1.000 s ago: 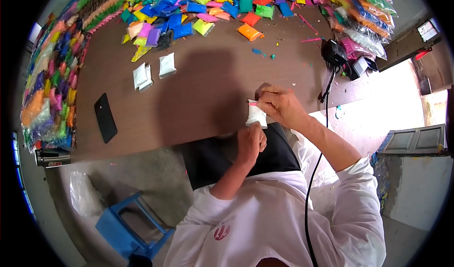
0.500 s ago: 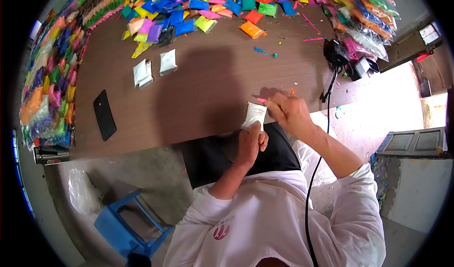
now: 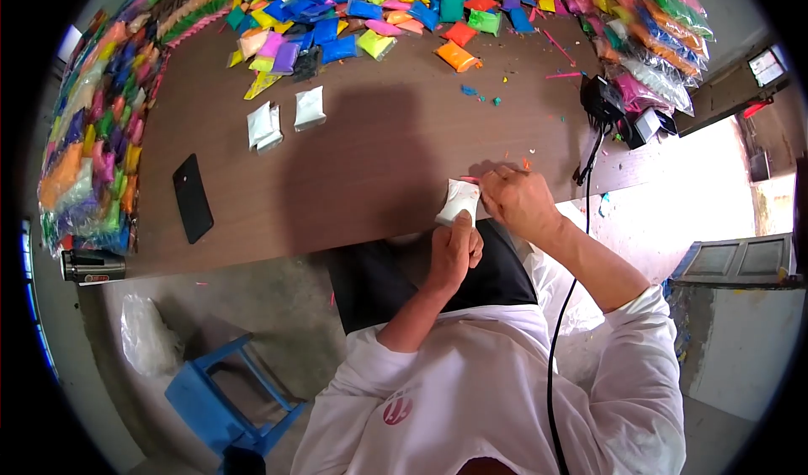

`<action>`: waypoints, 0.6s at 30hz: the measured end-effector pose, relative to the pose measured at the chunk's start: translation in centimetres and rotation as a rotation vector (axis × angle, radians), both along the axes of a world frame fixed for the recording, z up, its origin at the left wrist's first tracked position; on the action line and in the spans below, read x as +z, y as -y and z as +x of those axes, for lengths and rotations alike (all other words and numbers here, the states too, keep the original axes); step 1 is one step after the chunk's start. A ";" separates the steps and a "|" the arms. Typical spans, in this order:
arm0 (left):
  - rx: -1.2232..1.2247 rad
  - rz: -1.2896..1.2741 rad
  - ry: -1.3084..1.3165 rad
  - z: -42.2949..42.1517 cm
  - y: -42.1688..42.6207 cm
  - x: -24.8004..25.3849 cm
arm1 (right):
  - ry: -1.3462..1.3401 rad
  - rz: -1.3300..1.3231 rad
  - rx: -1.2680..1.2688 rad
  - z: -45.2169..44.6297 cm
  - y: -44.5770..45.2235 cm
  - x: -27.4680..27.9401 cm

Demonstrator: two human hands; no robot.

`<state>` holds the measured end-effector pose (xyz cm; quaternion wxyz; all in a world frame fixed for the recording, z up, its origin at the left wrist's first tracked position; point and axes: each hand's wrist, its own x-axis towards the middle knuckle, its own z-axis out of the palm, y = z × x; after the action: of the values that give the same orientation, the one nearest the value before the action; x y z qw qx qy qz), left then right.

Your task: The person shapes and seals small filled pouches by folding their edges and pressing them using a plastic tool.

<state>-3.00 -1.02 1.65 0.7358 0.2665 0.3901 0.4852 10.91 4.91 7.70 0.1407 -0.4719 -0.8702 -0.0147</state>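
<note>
My left hand (image 3: 455, 252) grips the lower end of a small white packet (image 3: 459, 199) at the table's front edge, thumb on top. Reddish marks show near the packet's upper edge. My right hand (image 3: 518, 197) is closed around a thin pink stick (image 3: 469, 179), whose end lies at the packet's top edge; most of the stick is hidden by the fingers. Farther left on the table lie a pair of overlapping white packets (image 3: 264, 127) and a single white packet (image 3: 310, 108).
Colourful packets (image 3: 362, 12) are heaped at the back, with bagged packets (image 3: 93, 138) at left and more bags (image 3: 652, 37) at right. A phone (image 3: 193, 198), metal cup (image 3: 93, 266) and black cable (image 3: 587, 189) are nearby. A blue stool (image 3: 219, 399) stands on the floor.
My right hand has lowered slightly toward the packet, bringing the pink stick to its top edge. The left hand still holds the packet, a little to the right. The whole view has shifted slightly.
</note>
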 end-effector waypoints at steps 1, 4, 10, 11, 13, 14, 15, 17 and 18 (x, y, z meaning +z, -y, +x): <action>-0.014 -0.028 -0.028 0.0 0.2 0.1 | 0.001 0.000 0.002 0.1 0.4 0.1; -0.030 -0.013 -0.078 -0.4 0.3 0.4 | -0.065 -0.051 0.004 -0.4 1.7 1.0; -0.018 -0.025 -0.047 0.1 -0.1 0.1 | 0.043 -0.009 0.000 0.1 -1.0 0.9; -0.022 -0.053 -0.041 0.0 -0.1 0.2 | 0.022 -0.019 -0.053 0.7 -2.1 0.7; -0.016 -0.030 -0.089 -0.2 -0.3 0.2 | 0.030 0.010 0.053 0.4 -1.4 2.2; -0.008 -0.044 -0.090 -0.3 0.0 -0.1 | 0.031 0.007 0.147 0.2 -0.3 2.7; -0.014 -0.029 -0.096 -0.4 0.6 0.0 | -0.048 0.070 0.230 -0.9 0.6 2.6; -0.023 0.010 -0.100 -0.2 -0.1 0.0 | 0.060 -0.031 0.253 -1.3 0.2 1.7; -0.024 0.007 -0.083 -0.2 -0.3 0.0 | 0.065 -0.020 0.255 -1.3 -0.6 1.5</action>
<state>-3.20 -0.75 1.67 0.7238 0.2936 0.4155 0.4660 9.58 5.53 9.22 0.1085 -0.3581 -0.9273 -0.0034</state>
